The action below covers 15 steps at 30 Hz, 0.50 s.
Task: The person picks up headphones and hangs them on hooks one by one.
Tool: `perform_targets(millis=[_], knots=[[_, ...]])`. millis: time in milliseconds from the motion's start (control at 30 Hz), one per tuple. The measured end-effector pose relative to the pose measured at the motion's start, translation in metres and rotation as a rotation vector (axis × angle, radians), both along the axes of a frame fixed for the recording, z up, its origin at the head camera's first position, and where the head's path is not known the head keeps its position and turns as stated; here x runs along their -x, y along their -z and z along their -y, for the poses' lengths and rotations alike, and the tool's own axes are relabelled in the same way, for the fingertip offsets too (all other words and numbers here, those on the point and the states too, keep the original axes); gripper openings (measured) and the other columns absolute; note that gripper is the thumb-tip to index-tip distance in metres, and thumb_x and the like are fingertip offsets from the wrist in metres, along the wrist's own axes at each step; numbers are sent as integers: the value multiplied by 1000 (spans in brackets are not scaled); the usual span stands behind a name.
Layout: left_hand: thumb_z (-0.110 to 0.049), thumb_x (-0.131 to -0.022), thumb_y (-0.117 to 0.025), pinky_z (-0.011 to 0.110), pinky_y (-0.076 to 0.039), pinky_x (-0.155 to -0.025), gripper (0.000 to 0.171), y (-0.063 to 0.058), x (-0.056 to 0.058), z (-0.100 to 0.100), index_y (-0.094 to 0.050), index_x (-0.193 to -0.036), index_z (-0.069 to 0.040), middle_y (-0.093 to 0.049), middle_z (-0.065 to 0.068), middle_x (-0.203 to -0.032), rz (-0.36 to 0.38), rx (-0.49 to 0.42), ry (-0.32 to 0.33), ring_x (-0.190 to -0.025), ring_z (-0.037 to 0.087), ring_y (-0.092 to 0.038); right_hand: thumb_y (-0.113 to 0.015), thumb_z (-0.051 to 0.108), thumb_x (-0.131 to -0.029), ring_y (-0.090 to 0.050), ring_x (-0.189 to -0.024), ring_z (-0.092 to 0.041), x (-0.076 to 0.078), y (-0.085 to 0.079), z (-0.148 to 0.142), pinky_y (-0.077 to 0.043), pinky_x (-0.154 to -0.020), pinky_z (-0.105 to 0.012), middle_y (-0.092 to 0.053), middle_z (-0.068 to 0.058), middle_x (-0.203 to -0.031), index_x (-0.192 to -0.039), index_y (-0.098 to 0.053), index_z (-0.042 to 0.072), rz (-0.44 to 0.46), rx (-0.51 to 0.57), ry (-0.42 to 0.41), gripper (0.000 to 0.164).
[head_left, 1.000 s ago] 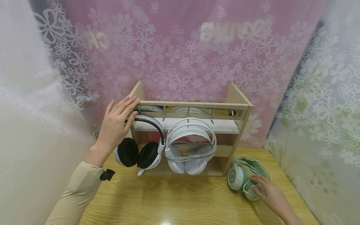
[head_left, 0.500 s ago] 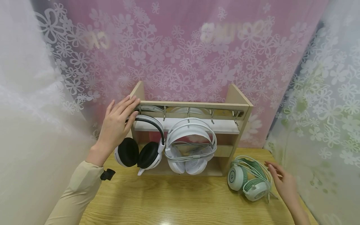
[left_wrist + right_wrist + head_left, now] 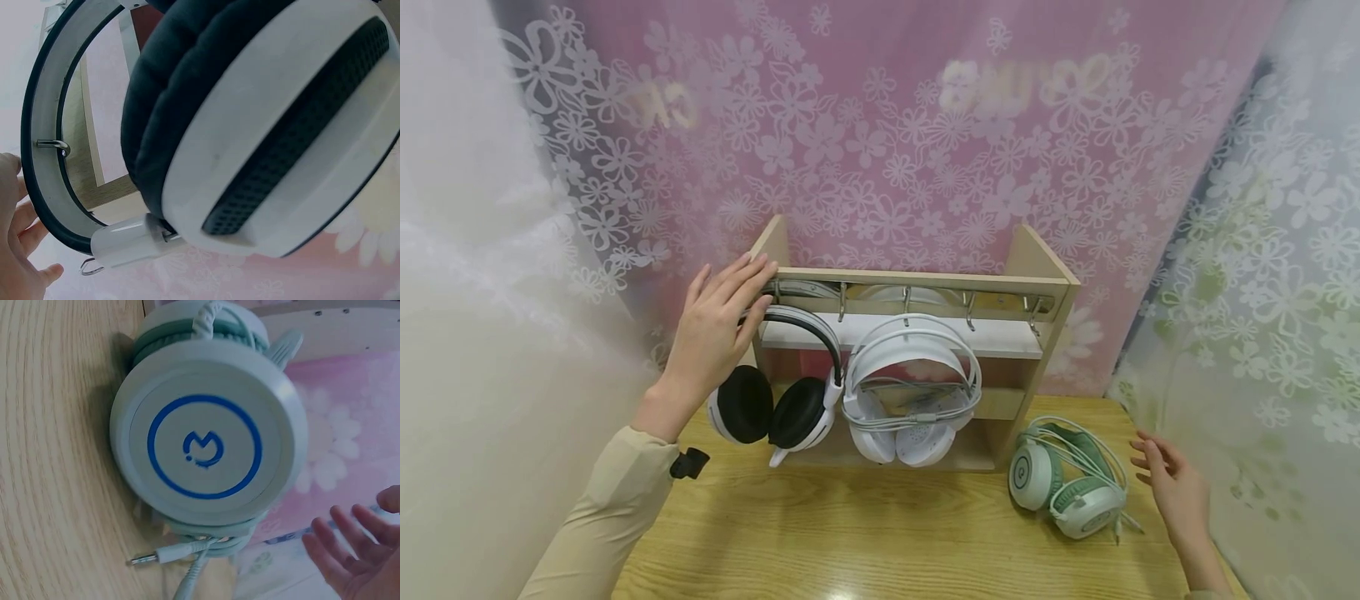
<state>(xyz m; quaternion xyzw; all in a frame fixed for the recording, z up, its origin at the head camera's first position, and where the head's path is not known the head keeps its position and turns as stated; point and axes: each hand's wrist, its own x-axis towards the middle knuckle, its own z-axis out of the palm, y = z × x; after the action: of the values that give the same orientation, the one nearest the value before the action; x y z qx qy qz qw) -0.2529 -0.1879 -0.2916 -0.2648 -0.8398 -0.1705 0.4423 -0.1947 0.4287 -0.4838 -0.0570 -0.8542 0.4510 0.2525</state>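
Observation:
My left hand [image 3: 715,321] rests with straight fingers on the top left corner of a wooden rack [image 3: 917,276]. Just below it, white-and-black headphones [image 3: 807,414] hang from a hook; their black ear pad and white shell fill much of the left wrist view. White headphones [image 3: 910,356], with their grey cable looped around them, hang from a middle hook. Green-and-white headphones [image 3: 1084,506] lie on the table at right, cable bundled over the headband, a plug [image 3: 147,559] showing in the right wrist view. To their right, my right hand [image 3: 1176,496] is apart from them, fingers loosely bent, holding nothing.
Several metal hooks [image 3: 970,312] line the rack's front bar, with bare ones toward the right end. A white shelf [image 3: 1000,336] sits behind them. The wood-grain table [image 3: 880,533] extends in front. Flower-patterned curtains [image 3: 887,142] enclose the back and sides.
My right hand has come off the green-and-white headphones and moved right, leaving them on the table. A plug end now shows beside them. My left hand stays on the rack corner.

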Motion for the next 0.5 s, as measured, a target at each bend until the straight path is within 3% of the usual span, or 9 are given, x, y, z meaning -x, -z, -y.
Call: perform_targets(millis=[200, 267, 333, 400, 500], knots=[[-20, -100, -64, 57, -16, -123, 48, -1, 0, -1, -56, -147, -13, -54, 9, -150, 5, 0, -2, -144, 29, -43, -46, 28, -109, -56, -76, 19, 4, 12, -10, -54, -64, -12, -54, 37, -91, -136, -51, -14, 148, 2, -2, 51], [-20, -100, -64, 57, -16, -123, 48, -1, 0, -1, -55, -147, -13, -54, 9, -150, 7, 0, -3, -144, 29, -43, -45, 27, -109, -55, -75, 18, 5, 16, -11, -55, -65, -14, -66, 21, -95, -136, -50, -15, 191, 1, -2, 50], [-20, -100, -64, 56, -15, -124, 48, -1, 0, -1, -55, -147, -13, -54, 9, -150, 9, 0, -5, -144, 29, -43, -43, 26, -109, -55, -74, 17, 6, 20, -12, -56, -65, -16, -72, -6, -105, -137, -50, -15, 234, -14, 9, 50], [-20, -100, -65, 56, -15, -124, 48, -1, 0, -1, -55, -147, -13, -54, 9, -150, 11, 1, -5, -144, 29, -43, -42, 27, -109, -54, -72, 17, 7, 23, -13, -56, -65, -17, -65, -30, -119, -137, -49, -15, 283, -26, 21, 51], [-19, -100, -65, 56, -15, -124, 49, 0, 0, 0, -55, -147, -13, -54, 9, -150, 12, 3, -6, -144, 29, -43, -40, 30, -109, -53, -70, 16, 9, 27, -13, -57, -67, -20, -52, -41, -134, -141, -44, -14, 353, -14, 39, 55]])
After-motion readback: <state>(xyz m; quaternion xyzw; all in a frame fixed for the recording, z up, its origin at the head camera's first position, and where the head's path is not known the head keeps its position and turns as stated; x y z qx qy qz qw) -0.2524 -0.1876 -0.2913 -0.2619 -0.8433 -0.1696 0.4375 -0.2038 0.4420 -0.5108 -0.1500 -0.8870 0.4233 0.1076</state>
